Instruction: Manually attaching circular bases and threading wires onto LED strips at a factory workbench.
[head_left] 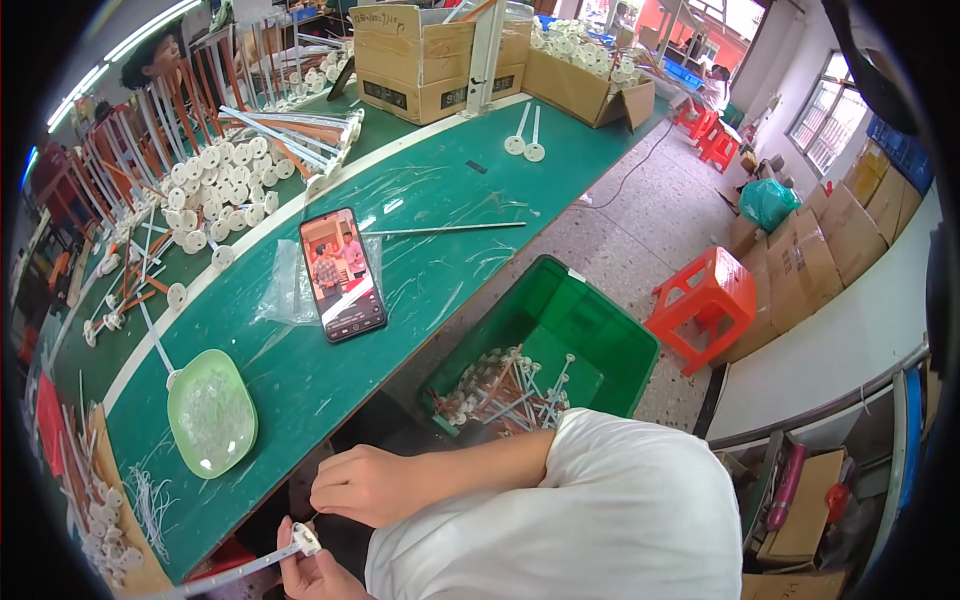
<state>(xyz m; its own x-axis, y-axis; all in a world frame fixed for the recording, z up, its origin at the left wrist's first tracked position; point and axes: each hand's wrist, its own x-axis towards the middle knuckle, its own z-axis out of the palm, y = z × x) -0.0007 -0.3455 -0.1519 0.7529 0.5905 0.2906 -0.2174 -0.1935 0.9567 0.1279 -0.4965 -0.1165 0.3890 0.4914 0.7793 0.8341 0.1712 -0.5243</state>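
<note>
Near the bottom edge, my left hand (322,577) pinches the round white end piece (305,540) of a long flat white strip (225,575) with small spots along it. The strip runs off toward the lower left. Just above, my right hand (365,485) is curled closed with its knuckles up, close to the end piece. What its fingertips hold, if anything, is hidden. On the green table (420,250), a light green dish (212,415) contains small clear pieces too fine to tell apart. A bundle of thin white wires (150,515) lies left of it.
A phone (342,275) playing a video rests on clear plastic. White discs on strips (225,180) pile up at the far left. A green crate (590,350) with more of them stands beside the table. Cardboard boxes (415,60) and a red stool (705,305) are farther off.
</note>
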